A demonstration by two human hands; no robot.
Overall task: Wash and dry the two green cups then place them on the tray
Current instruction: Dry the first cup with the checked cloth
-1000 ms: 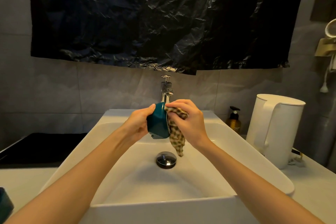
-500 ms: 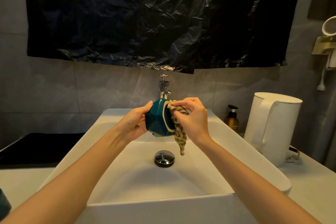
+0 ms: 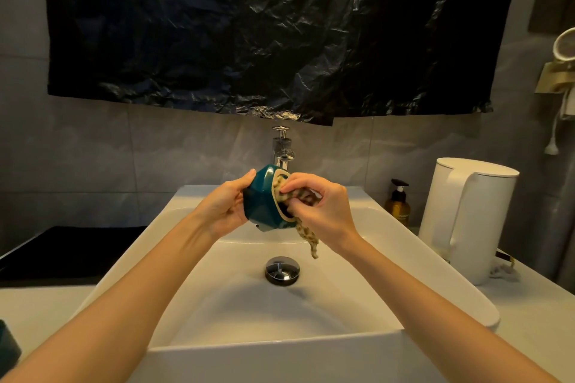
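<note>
So, second cup (image 3: 7, 348): teal-green sliver on the counter, well left of the sink (image 3: 280, 357) (mostly cut off by the frame edge).
Tray (image 3: 62, 252): black, on the counter just left of the sink, back by the wall.
Left hand (image 3: 224, 208): above the sink, fingers curled round the cup's base, thumb on top.
Green cup (image 3: 264, 205): held above the sink, tipped on its side, mouth facing right, just in front of the faucet (image 3: 282, 149).
Cloth (image 3: 308, 238): patterned, one end stuffed in the cup's mouth, tail dangling above the sink's drain (image 3: 282, 270).
Right hand (image 3: 326, 211): above the sink, fingers pinching the cloth at the cup's rim.
Soap bottle (image 3: 398, 205): amber, behind the sink's right corner.
Kettle (image 3: 466, 218): white, on the counter right of the sink.
</note>
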